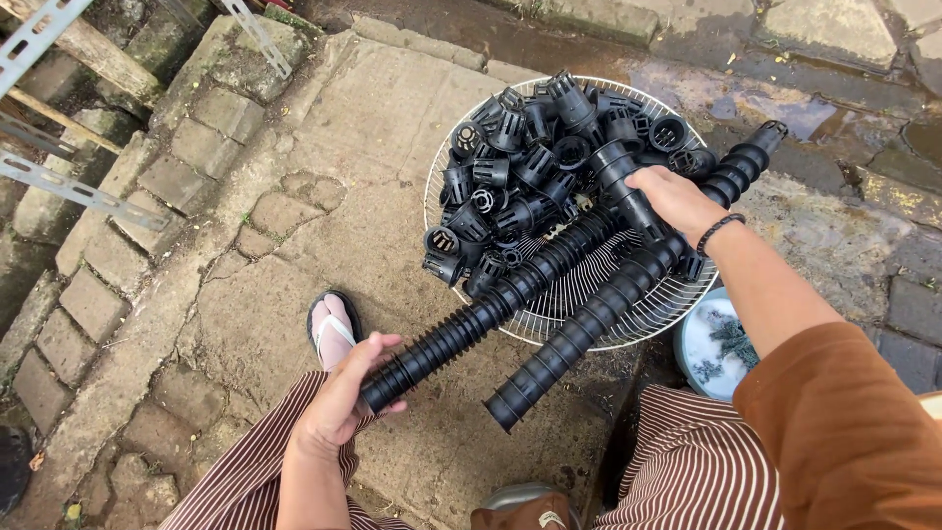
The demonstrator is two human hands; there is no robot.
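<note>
1. Metal rails (69, 186) and timber lie at the far left, beside a brick edging (147, 196) that borders the concrete ground (363, 147).
2. A foot in a sandal (332, 329) rests on the concrete, just above the striped trousers (245, 471).
3. The left hand (343, 397) comes up from the bottom edge, forearm bare, palm turned right. Its fingers (378, 344) are curled and clamped on the near end of a black ribbed tube (491, 304).
4. That tube runs diagonally up and right, its far end lying over the wire tray (549, 329) among the parts.
5. A second ribbed tube (608, 304) lies just beside it, parallel, its open near end hanging over the ground past the tray's rim and its far end reaching beyond the tray at the upper right.
6. A heap of small black slotted caps (530, 167) fills the upper left of the round tray.
7. The right hand (672, 196) reaches in from the lower right, arm stretched in an orange sleeve (844, 422), a dark bracelet (718, 231) on the wrist. Its fingers close around a black fitting (628, 191) at the first tube's far end.
8. A pale bowl (702, 344) sits under the forearm, touching the tray's edge.
</note>
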